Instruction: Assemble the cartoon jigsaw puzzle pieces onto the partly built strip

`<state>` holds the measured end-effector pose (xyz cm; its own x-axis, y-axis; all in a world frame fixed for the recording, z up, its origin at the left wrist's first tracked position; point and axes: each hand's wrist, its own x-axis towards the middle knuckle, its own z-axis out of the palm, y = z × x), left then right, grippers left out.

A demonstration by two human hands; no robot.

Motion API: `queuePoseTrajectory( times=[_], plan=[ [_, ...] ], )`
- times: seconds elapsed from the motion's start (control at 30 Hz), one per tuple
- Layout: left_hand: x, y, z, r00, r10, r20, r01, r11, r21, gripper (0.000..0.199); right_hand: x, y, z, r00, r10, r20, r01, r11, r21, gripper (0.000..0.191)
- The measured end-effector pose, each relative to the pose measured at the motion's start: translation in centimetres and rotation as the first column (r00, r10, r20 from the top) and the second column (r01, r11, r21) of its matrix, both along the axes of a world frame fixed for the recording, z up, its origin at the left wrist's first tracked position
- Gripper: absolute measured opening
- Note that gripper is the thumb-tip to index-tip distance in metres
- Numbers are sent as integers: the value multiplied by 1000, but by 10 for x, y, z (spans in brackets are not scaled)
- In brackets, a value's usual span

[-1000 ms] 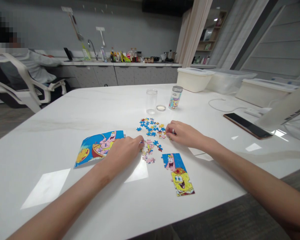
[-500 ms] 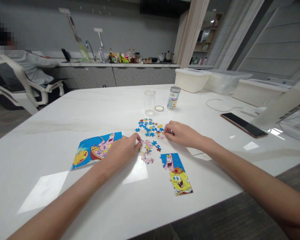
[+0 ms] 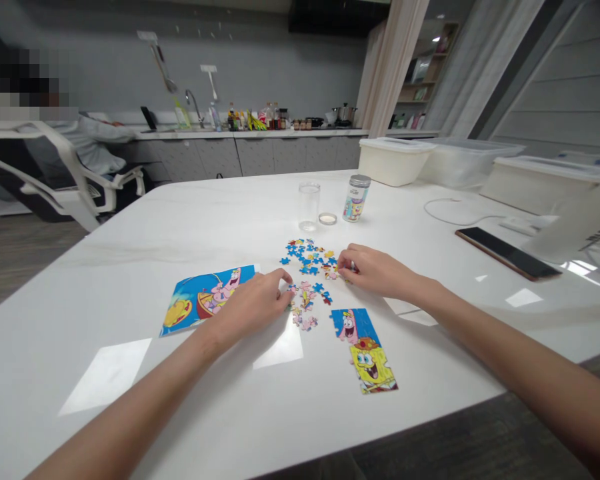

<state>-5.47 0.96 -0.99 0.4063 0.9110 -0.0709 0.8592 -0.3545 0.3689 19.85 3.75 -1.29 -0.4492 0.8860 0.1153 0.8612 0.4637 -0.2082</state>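
My left hand [image 3: 264,293] rests at the near left of the loose puzzle pieces [image 3: 307,257], thumb and forefinger closed about a small puzzle piece [image 3: 293,288]. Across the pile, my right hand [image 3: 367,270] has its fingers curled down at the right edge; a puzzle piece shows partly under its fingertips. Pink pieces [image 3: 309,323] lie between the hands. Nearer me is a joined section of puzzle [image 3: 370,363] with a yellow square face and a pink figure. A picture sheet [image 3: 185,307] lies partly behind my left hand.
Behind the pieces stand a clear jar [image 3: 309,207], a round lid [image 3: 328,219] and a printed canister [image 3: 357,199]. At right lie a phone [image 3: 505,253] and a cable, with storage bins [image 3: 395,162] beyond. A person [image 3: 97,143] sits at far left.
The view has shifted slightly, so everything sits a little farther right. Both hands stay at the pieces; the joined section looks unchanged.
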Motion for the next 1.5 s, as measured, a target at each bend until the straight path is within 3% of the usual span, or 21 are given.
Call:
queuePoseTrajectory(
  times=[0.33,0.57,0.77,0.97,1.07,1.13,1.2,1.27,1.33,1.5],
  plan=[
    [-1,-2,0,997,25,69,-22,999,-48,20,1,2,-2,1000,17,-15,-17,1000,-10,13],
    [3,-14,11,975,41,218,-23,996,-85,21,2,2,-2,1000,22,-10,-22,1000,-6,13],
    [19,-40,19,932,26,362,117,923,-367,25,0,-1,1,1000,2,-10,-2,1000,-9,13],
    [29,-50,10,948,4,319,101,945,-310,24,-2,0,3,1000,13,-1,-13,1000,-1,13],
    [30,-50,7,953,-12,303,95,960,-262,22,-2,-2,9,992,113,-50,-112,994,19,13],
    [31,-51,6,958,-24,285,94,968,-234,21,-3,-5,15,951,285,-122,-288,958,-7,12],
    [33,-51,6,963,-40,268,99,972,-212,20,-3,-10,22,861,466,-204,-496,858,-137,9],
    [34,-52,5,965,-59,255,111,975,-193,19,-3,-15,26,790,553,-264,-612,741,-276,10],
    [35,-52,4,967,-78,241,124,976,-180,19,-4,-18,26,771,578,-269,-637,679,-366,13],
    [34,-52,2,966,-131,221,163,977,-136,20,-5,-19,22,794,564,-226,-601,676,-426,16]
  ],
)
